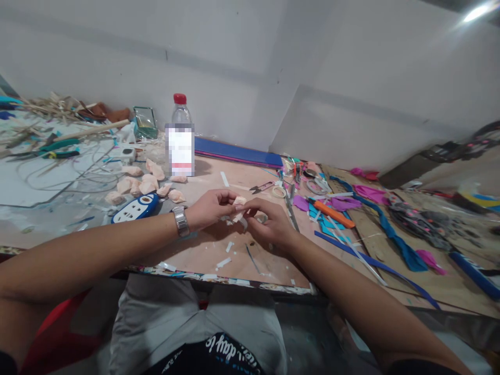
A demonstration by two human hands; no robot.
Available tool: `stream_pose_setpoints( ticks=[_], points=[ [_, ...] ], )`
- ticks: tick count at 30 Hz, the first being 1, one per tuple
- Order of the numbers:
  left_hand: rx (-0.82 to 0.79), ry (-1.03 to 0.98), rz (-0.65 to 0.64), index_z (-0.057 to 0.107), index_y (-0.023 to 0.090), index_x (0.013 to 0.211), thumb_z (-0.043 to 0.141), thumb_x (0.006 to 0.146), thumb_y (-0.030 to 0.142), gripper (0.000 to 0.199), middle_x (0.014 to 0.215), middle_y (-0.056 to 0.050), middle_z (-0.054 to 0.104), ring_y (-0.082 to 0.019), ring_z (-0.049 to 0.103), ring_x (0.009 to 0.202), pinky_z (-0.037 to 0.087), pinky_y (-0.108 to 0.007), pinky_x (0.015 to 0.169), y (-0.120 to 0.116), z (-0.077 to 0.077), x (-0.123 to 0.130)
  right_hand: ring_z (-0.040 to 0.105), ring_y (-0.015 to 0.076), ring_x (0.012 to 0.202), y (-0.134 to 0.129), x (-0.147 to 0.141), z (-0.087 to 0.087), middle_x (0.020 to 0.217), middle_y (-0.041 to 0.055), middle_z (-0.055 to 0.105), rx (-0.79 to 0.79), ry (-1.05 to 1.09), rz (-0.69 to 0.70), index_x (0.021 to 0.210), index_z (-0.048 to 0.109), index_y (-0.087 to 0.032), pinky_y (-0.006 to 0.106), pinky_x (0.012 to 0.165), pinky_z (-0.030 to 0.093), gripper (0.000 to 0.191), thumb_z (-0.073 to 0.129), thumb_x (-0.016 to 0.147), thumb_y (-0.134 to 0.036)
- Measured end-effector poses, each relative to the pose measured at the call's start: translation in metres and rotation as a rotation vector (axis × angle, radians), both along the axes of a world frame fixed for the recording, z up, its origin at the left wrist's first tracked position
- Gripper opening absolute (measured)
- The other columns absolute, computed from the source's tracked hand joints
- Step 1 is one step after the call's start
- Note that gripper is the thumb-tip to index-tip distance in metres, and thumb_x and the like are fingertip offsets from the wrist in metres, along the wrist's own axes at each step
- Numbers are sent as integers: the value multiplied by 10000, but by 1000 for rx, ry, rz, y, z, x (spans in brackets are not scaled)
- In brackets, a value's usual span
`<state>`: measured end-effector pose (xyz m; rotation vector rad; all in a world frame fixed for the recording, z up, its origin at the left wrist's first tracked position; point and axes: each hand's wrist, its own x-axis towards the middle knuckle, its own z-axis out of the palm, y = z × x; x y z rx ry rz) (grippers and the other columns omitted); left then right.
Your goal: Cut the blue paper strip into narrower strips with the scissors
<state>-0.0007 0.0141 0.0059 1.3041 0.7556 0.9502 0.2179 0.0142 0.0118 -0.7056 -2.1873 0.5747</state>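
Note:
Over the middle of the table, my left hand, with a metal watch on the wrist, pinches a small crumpled peach-coloured piece, paper-like in look. My right hand meets it from the other side, its fingers closed at the same piece. A thin white strip curls below the piece, beside my right fingertips; which fingers grip it is hidden. Several similar peach pieces lie in a group to the left, by a blue and white power strip.
A red-capped bottle stands behind my hands. Small snips, a tape roll and an orange utility knife lie to the right among coloured scraps. Pliers and sticks lie far left. White bits dot the front.

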Motion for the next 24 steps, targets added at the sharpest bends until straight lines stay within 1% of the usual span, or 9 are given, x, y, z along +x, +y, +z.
stream_pose_setpoints(
  ticks=[4,7,11,15,17,19,21,24],
  points=[
    [-49,-42,-4,723,128,995,914,717,411,440,878,-54,746,-121,658,728,496,-251,700,0,0,1,721,193,833,2,0,1,1010,60,783,24,-14,34,1103,759,-259,335,752,576,279,660,893,-105],
    [-80,-59,2,717,126,1029,924,707,396,469,913,-70,761,-142,697,782,520,-262,734,0,-2,1,732,200,841,4,0,1,982,65,793,63,4,20,1069,777,-256,331,738,572,199,707,911,-159],
    [-112,-67,7,706,124,1048,925,710,350,462,935,-75,768,-146,715,815,532,-265,762,1,-3,0,744,205,845,5,0,1,953,64,805,99,22,13,1029,787,-256,341,761,573,129,732,921,-210],
    [-140,-75,4,655,138,1129,941,673,288,559,874,-43,760,-131,699,736,524,-251,695,1,-1,-1,743,203,842,5,1,2,940,59,804,110,6,15,998,778,-255,344,771,573,115,703,932,-197],
    [-152,-76,4,632,142,1148,946,653,274,600,866,-35,754,-134,696,727,524,-250,681,1,-1,-1,739,208,849,5,2,2,941,59,798,108,-6,5,982,768,-253,354,785,573,119,690,926,-183],
    [-160,-71,5,628,138,1128,943,644,263,591,851,-29,747,-132,688,714,517,-242,663,0,0,-1,735,214,856,5,2,3,940,61,792,110,-14,-7,969,758,-250,362,794,571,124,682,915,-168],
    [-165,-62,9,627,134,1097,935,642,250,561,795,-14,733,-119,663,666,494,-225,623,0,0,-1,732,215,855,5,2,3,934,61,786,116,-9,-8,961,754,-248,360,793,569,135,678,906,-152],
    [-172,-52,20,619,140,1054,918,661,257,508,725,8,713,-98,619,592,456,-205,573,0,1,-1,724,212,847,6,1,0,944,62,779,94,-8,3,1002,769,-260,360,783,572,186,674,900,-136]
  ],
)
